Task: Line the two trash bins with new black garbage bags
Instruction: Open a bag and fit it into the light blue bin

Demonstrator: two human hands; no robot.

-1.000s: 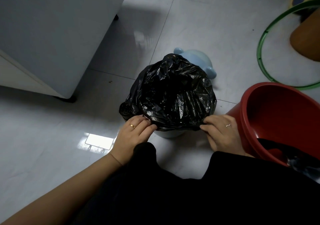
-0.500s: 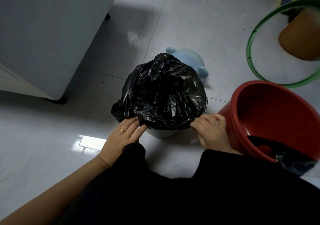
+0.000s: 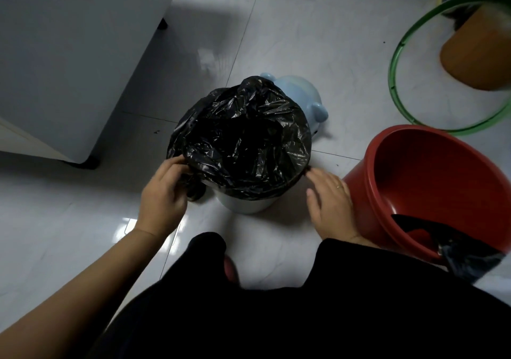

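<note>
A small pale bin (image 3: pixel 243 206) stands on the floor with a black garbage bag (image 3: pixel 243 140) spread over its rim and hanging inside. My left hand (image 3: pixel 166 190) grips a bunched fold of the bag at the bin's left side. My right hand (image 3: pixel 330 198) rests flat with fingers apart by the bin's right side, fingertips near the bag's edge. A red bin (image 3: pixel 431 190) stands to the right, tilted toward me, with a crumpled black bag (image 3: pixel 467 256) draped over its near rim.
A light blue lid with ear shapes (image 3: pixel 307 96) sits behind the pale bin. A white cabinet (image 3: pixel 69 54) fills the upper left. A green hoop (image 3: pixel 398 87) and an orange pot (image 3: pixel 475 51) lie at the upper right. My dark trousers fill the bottom.
My left hand moved from the bin's front rim around to its left side and gathered bag there. My right hand let go of the front edge and shifted to the right.
</note>
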